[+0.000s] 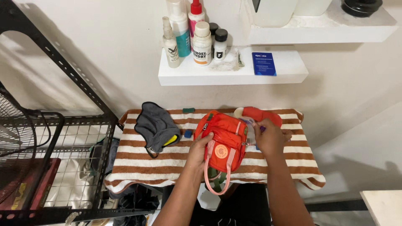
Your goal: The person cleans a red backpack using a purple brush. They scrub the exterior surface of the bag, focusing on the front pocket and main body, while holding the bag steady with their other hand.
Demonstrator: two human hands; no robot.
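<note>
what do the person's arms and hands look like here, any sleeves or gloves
Both forearms are bare up to the picture's lower edge: no sleeves, gloves, wristwatch or bracelet show. The left hand and the right hand are bare too, and no rings can be made out on the visible fingers.

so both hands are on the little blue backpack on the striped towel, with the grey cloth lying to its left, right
Not quite: the small backpack is orange-red with pink straps, not blue. The head view shows it. The rest holds: the left hand and right hand are on it, on the striped towel, grey cloth to its left.
</note>
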